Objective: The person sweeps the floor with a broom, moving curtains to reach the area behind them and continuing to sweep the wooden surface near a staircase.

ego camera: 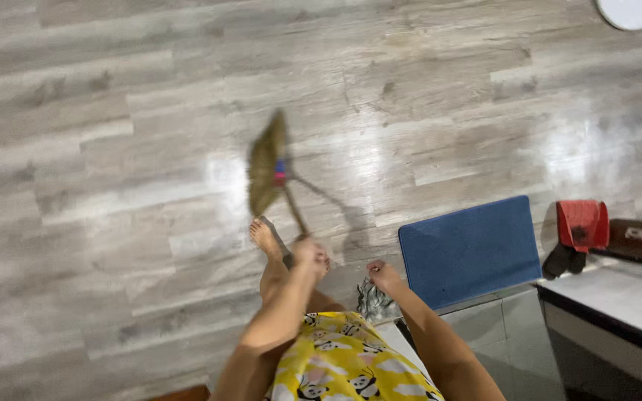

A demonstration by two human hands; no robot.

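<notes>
Straw broom (pixel 267 165) handle clamped in left hand (pixel 310 256) fingers, right hand (pixel 383 276) fingers pinching crumpled wrapper (pixel 373 301)

Wide bare wooden floor (pixel 113 148) lies open to the left of and beyond the broom (pixel 269 167), with room to pass on every side there. To the right the way narrows: a blue mat (pixel 469 249) lies flat, a red dustpan (pixel 581 225) stands just beside it, and a white bench (pixel 618 297) blocks the lower right corner.
</notes>
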